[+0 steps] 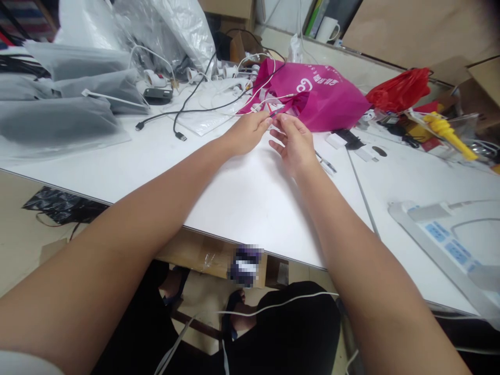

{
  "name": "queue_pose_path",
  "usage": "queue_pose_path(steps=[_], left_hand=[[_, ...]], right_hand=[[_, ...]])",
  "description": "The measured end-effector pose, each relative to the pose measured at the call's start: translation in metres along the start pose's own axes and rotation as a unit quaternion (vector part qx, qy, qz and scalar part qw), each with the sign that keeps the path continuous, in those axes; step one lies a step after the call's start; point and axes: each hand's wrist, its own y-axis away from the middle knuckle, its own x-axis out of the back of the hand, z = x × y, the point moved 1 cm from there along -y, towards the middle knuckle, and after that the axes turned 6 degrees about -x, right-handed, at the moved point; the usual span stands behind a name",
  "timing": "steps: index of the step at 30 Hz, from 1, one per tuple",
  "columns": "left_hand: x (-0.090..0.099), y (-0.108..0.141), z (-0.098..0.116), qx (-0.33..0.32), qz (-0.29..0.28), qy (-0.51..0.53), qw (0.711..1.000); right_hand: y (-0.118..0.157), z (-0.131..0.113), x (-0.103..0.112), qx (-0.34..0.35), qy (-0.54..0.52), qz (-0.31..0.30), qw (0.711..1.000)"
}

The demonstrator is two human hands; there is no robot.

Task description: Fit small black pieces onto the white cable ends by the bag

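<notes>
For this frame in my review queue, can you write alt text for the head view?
Both hands meet at the mouth of a magenta bag on a white table, the left hand and right hand pinching a thin dark cable between fingertips. Grey plastic bags, loose cables and a red bag lie around; a power strip sits right.

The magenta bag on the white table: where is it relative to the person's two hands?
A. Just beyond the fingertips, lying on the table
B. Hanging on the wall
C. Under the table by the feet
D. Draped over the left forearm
A: the magenta bag lies on the white table just past the left hand and right hand, whose fingertips meet at its opening.
</notes>
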Motion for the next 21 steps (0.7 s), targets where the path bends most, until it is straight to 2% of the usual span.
queue_pose_path(steps=[7, 9, 11, 12, 14, 15, 16, 17, 18, 19, 21], left_hand=[[0.008, 0.001, -0.017, 0.023, 0.039, -0.059, 0.997], [0.009, 0.002, -0.022, 0.016, 0.041, -0.082, 0.996], [0.009, 0.001, -0.028, 0.002, 0.048, -0.099, 0.994], [0.01, 0.0, -0.031, -0.005, 0.056, -0.103, 0.993], [0.009, -0.004, -0.038, -0.019, 0.081, -0.099, 0.992], [0.009, -0.005, -0.041, -0.024, 0.093, -0.096, 0.991], [0.009, -0.007, -0.044, -0.026, 0.102, -0.091, 0.99], [0.008, -0.009, -0.046, -0.026, 0.107, -0.084, 0.99], [0.007, -0.01, -0.047, -0.026, 0.11, -0.076, 0.991], [0.007, -0.011, -0.047, -0.025, 0.109, -0.065, 0.992], [0.005, -0.011, -0.046, -0.022, 0.102, -0.046, 0.993]], right_hand=[[-0.014, 0.012, 0.001, -0.004, 0.052, 0.023, 0.998], [-0.011, 0.002, -0.001, 0.025, 0.088, 0.027, 0.995], [0.012, -0.019, -0.005, 0.063, 0.123, 0.024, 0.99], [0.034, -0.032, -0.01, 0.074, 0.133, 0.016, 0.988], [0.098, -0.054, -0.021, 0.071, 0.127, -0.025, 0.989], [0.138, -0.059, -0.027, 0.053, 0.114, -0.067, 0.99], [0.179, -0.058, -0.034, 0.028, 0.104, -0.136, 0.985], [0.219, -0.051, -0.041, -0.002, 0.101, -0.222, 0.97], [0.255, -0.037, -0.045, -0.028, 0.115, -0.276, 0.954], [0.283, -0.016, -0.046, -0.084, 0.174, -0.285, 0.939], [0.313, 0.034, -0.04, -0.133, 0.239, -0.188, 0.943]])
